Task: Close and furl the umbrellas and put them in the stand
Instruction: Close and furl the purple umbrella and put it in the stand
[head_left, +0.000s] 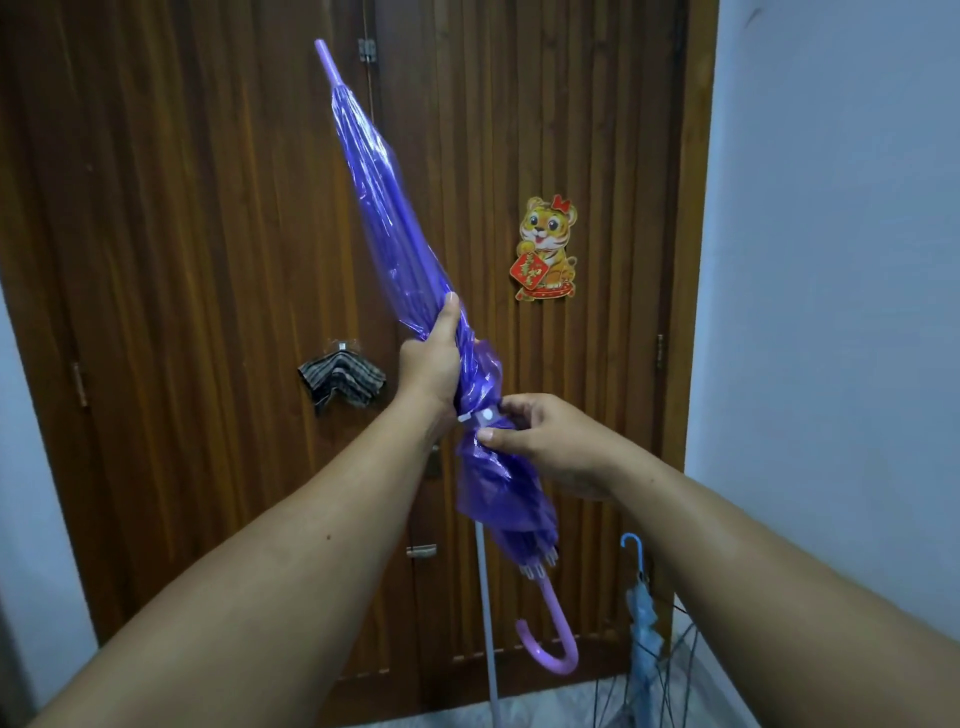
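Two hands hold a furled purple umbrella (415, 270): left grip (434, 358) clasps its canopy, right grip (540, 441) pinches its strap (480, 417).

Glossy, see-through purple plastic on the umbrella canopy (395, 218), crinkled above the left grip (434, 358). Its hooked handle (550, 644) below the grips looks smooth, matt lilac plastic. Behind, the door (208, 234) is ribbed brown wood with a dull sheen.
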